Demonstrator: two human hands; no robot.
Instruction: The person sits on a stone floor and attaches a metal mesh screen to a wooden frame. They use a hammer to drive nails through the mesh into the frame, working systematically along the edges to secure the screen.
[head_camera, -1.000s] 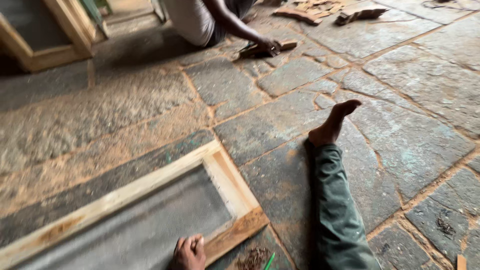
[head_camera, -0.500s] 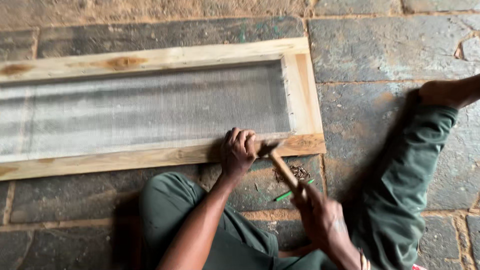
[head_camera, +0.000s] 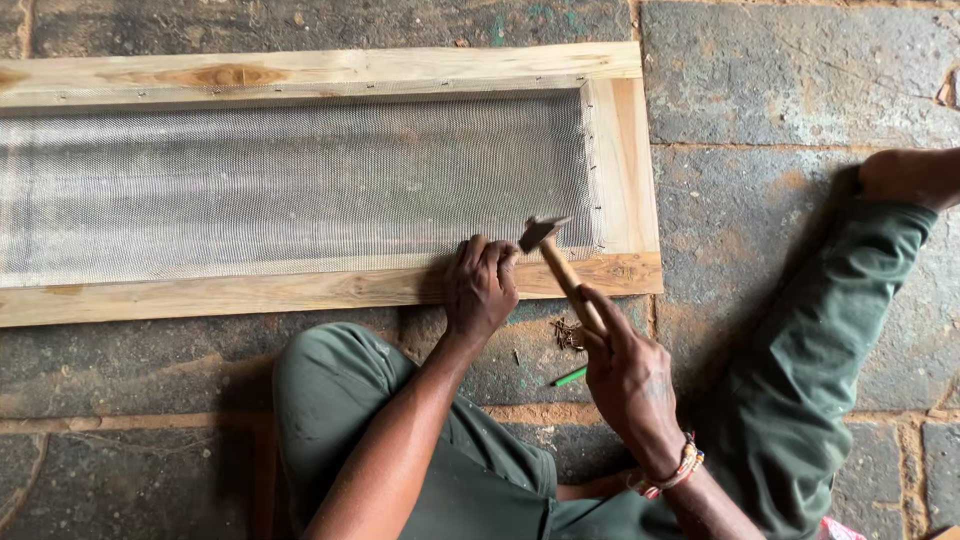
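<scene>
A long wooden frame (head_camera: 330, 290) with grey wire mesh (head_camera: 290, 185) stretched across it lies flat on the stone floor. My left hand (head_camera: 480, 285) rests on the frame's near rail, fingers curled at the mesh edge; whether it pinches a nail I cannot tell. My right hand (head_camera: 625, 375) grips the wooden handle of a hammer (head_camera: 548, 250), whose metal head hangs just above the rail beside my left fingers. My legs in green trousers (head_camera: 480, 470) sit folded at the frame's near side.
A small pile of nails (head_camera: 567, 333) and a green pencil (head_camera: 570, 376) lie on the stone slab between my hands. My right leg (head_camera: 850, 330) stretches out to the right, bare foot at the edge. Stone paving surrounds the frame.
The view swung from the yard and another person down onto the frame. Since half a second ago the hammer head has risen slightly beside my left fingers.
</scene>
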